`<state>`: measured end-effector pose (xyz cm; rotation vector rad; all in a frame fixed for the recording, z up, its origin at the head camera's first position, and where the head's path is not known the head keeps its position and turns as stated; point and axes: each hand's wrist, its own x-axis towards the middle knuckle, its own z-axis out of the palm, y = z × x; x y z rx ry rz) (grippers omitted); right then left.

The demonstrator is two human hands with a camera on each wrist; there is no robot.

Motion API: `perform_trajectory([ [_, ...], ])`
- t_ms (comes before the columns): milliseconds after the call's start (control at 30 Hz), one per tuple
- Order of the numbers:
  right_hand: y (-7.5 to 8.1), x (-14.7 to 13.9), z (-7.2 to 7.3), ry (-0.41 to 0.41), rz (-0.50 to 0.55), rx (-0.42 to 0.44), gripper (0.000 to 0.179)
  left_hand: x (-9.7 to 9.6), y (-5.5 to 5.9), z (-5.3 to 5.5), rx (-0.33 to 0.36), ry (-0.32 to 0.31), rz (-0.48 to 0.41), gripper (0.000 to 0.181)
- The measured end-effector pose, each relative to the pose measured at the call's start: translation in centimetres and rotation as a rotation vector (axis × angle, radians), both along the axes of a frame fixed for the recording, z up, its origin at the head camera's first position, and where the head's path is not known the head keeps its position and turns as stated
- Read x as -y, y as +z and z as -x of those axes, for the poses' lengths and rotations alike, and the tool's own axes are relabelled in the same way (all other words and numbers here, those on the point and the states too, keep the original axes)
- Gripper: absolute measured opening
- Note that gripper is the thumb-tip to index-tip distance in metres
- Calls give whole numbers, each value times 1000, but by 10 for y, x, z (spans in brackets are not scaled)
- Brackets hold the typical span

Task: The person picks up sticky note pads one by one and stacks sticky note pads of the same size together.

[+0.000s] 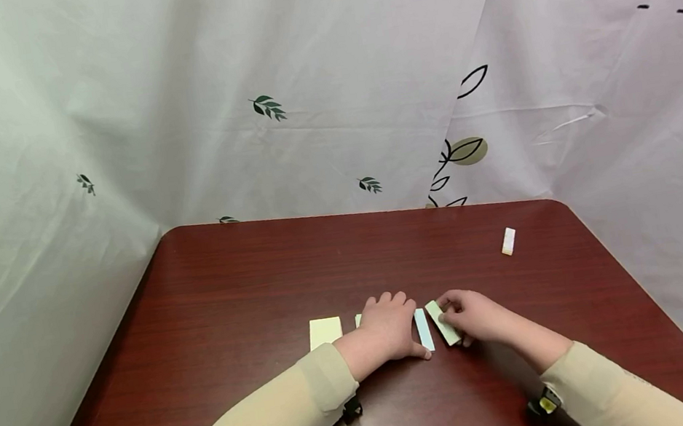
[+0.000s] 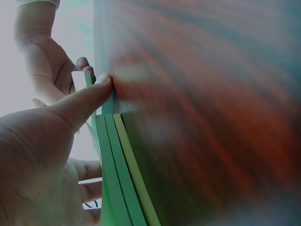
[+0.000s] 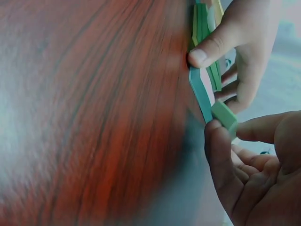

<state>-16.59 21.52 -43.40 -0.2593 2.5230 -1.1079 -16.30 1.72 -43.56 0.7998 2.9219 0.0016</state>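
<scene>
My right hand [image 1: 472, 315] pinches a narrow pale green sticky note pad [image 1: 442, 323] between thumb and fingers, slanted beside a light blue strip pad [image 1: 424, 330]. The left hand [image 1: 388, 327] reaches over the pads with its fingers spread. Its thumb [image 2: 89, 96] touches the near end of the blue strip, clearly so in the right wrist view. Under this hand, green pads [image 2: 115, 174] lie side by side with a yellow-green one [image 2: 138, 174]; from the head they are mostly hidden. To its left is a wider pale yellow pad [image 1: 325, 332], partly covered by the forearm.
A small white block [image 1: 508, 241] lies toward the back right of the dark red wooden table [image 1: 244, 272]. A white cloth [image 1: 319, 62] with leaf prints hangs behind and along both sides of the table. Wrist cameras sit under both sleeves.
</scene>
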Motion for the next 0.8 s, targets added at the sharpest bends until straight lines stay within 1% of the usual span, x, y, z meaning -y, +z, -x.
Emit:
perform_trajectory([
  [133,-2,1,0,13,113,75,30,0,0,0,2,1,-2,77],
  [300,-6,4,1,26,187,153,36,-1,0,0,7,3,-10,76],
  [400,-8,5,0,28,218,181,38,-1,1,0,5,3,-14,75],
  [600,-12,8,-1,3,236,180,39,0,2,0,4,1,-23,75],
  [800,-9,13,-3,-23,220,167,37,0,3,-1,15,0,-16,77],
])
